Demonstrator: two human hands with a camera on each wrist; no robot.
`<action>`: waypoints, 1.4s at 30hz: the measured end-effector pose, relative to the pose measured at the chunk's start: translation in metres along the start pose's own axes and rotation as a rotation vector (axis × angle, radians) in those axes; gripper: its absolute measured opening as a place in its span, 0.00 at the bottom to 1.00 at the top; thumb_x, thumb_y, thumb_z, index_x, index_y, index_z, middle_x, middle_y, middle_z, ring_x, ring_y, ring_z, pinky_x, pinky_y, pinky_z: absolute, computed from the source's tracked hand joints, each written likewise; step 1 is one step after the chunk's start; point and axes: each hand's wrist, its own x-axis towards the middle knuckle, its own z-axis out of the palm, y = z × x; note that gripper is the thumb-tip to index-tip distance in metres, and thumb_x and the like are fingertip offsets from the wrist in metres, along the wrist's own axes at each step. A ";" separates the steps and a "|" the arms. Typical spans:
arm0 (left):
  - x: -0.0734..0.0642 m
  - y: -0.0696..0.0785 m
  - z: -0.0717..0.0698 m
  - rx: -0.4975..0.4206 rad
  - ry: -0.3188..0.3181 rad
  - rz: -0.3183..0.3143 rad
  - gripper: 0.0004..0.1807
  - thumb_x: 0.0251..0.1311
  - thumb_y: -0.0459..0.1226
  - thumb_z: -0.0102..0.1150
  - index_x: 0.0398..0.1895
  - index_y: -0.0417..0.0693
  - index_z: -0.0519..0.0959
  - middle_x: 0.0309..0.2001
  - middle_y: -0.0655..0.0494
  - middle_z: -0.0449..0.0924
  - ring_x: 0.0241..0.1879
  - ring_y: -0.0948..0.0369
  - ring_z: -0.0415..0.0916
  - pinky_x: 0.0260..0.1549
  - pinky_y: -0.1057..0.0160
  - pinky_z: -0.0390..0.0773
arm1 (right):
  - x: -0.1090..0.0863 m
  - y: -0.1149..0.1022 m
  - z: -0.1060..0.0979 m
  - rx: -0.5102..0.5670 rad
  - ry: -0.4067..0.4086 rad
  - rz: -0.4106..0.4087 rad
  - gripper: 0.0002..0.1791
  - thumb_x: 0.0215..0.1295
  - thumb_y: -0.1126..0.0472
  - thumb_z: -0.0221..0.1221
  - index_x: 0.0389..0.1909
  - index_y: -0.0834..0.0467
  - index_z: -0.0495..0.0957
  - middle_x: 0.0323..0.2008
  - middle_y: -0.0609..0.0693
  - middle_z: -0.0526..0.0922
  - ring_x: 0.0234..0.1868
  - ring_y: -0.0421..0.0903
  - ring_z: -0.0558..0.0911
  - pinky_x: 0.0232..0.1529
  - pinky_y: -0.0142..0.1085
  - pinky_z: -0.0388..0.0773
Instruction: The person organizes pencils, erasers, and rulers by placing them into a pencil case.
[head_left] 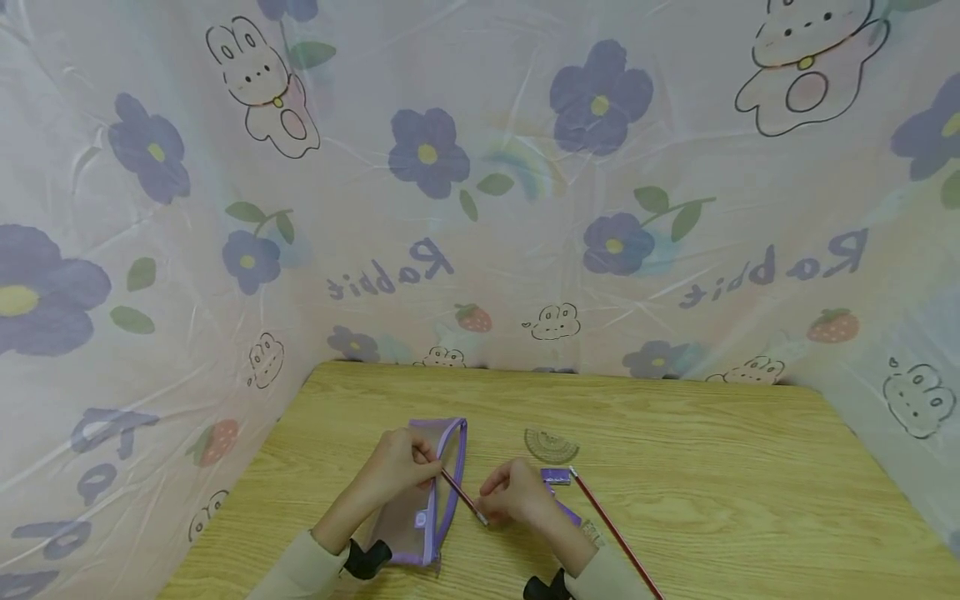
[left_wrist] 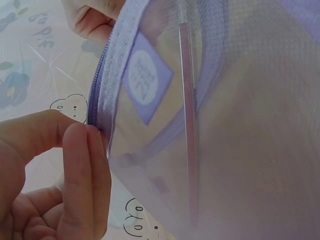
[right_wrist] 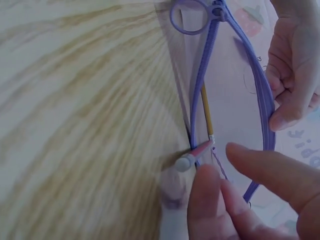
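Observation:
A see-through pencil case (head_left: 401,521) with purple zipper edges lies on the table, its mouth spread apart. My left hand (head_left: 401,462) pinches one zipper edge, as the left wrist view shows at the fingers (left_wrist: 87,170). A dark red pencil (head_left: 463,496) slants through the mouth, white end outward; its shaft shows through the case wall in the left wrist view. Beside that end is my right hand (head_left: 517,493), thumb and fingers (right_wrist: 205,200) apart and not closed round it. Inside the case lies a yellow pencil (right_wrist: 206,110).
Right of the case lie a clear protractor (head_left: 551,447), a small purple block (head_left: 556,477) and a second red pencil (head_left: 615,527). A purple piece (head_left: 568,511) and a ruler (head_left: 592,533) are partly hidden by my right arm. A printed curtain (head_left: 510,250) hangs behind the wooden table (head_left: 750,483).

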 end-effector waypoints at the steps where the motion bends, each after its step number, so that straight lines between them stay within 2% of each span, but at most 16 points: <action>1: 0.000 0.000 0.000 -0.001 -0.001 -0.002 0.07 0.57 0.26 0.65 0.22 0.40 0.81 0.18 0.56 0.81 0.18 0.57 0.81 0.19 0.66 0.81 | 0.000 0.001 0.001 -0.005 -0.003 0.000 0.06 0.52 0.75 0.69 0.28 0.68 0.80 0.19 0.54 0.82 0.19 0.49 0.84 0.23 0.38 0.85; 9: -0.002 -0.001 0.000 0.004 -0.007 -0.006 0.06 0.58 0.27 0.65 0.24 0.36 0.82 0.19 0.56 0.81 0.18 0.59 0.81 0.20 0.67 0.81 | -0.001 0.006 0.005 -0.069 0.003 -0.051 0.09 0.46 0.76 0.72 0.24 0.68 0.80 0.16 0.51 0.81 0.16 0.49 0.83 0.20 0.39 0.84; 14: -0.002 -0.001 0.000 0.005 -0.006 -0.005 0.06 0.58 0.28 0.66 0.24 0.35 0.82 0.19 0.56 0.81 0.19 0.58 0.81 0.21 0.63 0.83 | -0.001 0.008 0.007 -0.127 0.025 -0.060 0.13 0.39 0.77 0.75 0.23 0.68 0.79 0.14 0.50 0.79 0.14 0.45 0.81 0.17 0.37 0.82; 19: -0.001 -0.002 0.001 0.012 -0.001 0.002 0.06 0.58 0.28 0.66 0.24 0.36 0.82 0.18 0.57 0.81 0.18 0.58 0.81 0.20 0.65 0.82 | -0.002 0.006 0.011 -0.164 0.027 -0.102 0.13 0.38 0.80 0.73 0.21 0.68 0.78 0.14 0.50 0.78 0.13 0.42 0.79 0.15 0.34 0.80; 25: -0.001 -0.003 0.001 -0.010 0.004 0.008 0.07 0.58 0.26 0.65 0.23 0.38 0.81 0.19 0.55 0.81 0.18 0.57 0.82 0.21 0.61 0.84 | -0.003 0.004 0.011 -0.210 0.023 -0.165 0.10 0.38 0.82 0.68 0.19 0.67 0.79 0.13 0.48 0.78 0.12 0.43 0.79 0.14 0.32 0.78; 27: 0.000 -0.003 0.001 -0.010 0.003 0.011 0.07 0.58 0.26 0.65 0.23 0.38 0.81 0.19 0.55 0.81 0.18 0.57 0.82 0.20 0.63 0.83 | -0.003 0.004 0.011 -0.203 0.018 -0.171 0.09 0.38 0.82 0.67 0.19 0.67 0.79 0.13 0.48 0.78 0.12 0.43 0.79 0.14 0.32 0.78; 32: 0.000 -0.003 0.001 -0.004 0.006 0.019 0.07 0.58 0.26 0.65 0.23 0.38 0.82 0.19 0.56 0.81 0.19 0.57 0.82 0.19 0.65 0.83 | -0.003 0.003 0.009 -0.173 -0.005 -0.143 0.09 0.40 0.81 0.67 0.19 0.67 0.79 0.13 0.48 0.78 0.13 0.45 0.80 0.15 0.34 0.80; 37: 0.000 -0.002 0.001 -0.018 0.006 0.016 0.06 0.57 0.26 0.65 0.24 0.38 0.81 0.19 0.54 0.81 0.19 0.54 0.82 0.21 0.57 0.84 | 0.000 0.003 0.008 -0.165 -0.008 -0.113 0.08 0.42 0.79 0.68 0.19 0.65 0.80 0.13 0.48 0.78 0.14 0.51 0.82 0.16 0.37 0.81; 42: 0.000 -0.001 0.001 -0.017 0.008 0.012 0.06 0.57 0.27 0.66 0.24 0.39 0.81 0.20 0.54 0.81 0.20 0.53 0.82 0.19 0.64 0.83 | 0.001 0.000 0.012 -0.087 -0.002 -0.044 0.05 0.46 0.77 0.68 0.21 0.66 0.82 0.15 0.50 0.81 0.16 0.50 0.83 0.19 0.37 0.83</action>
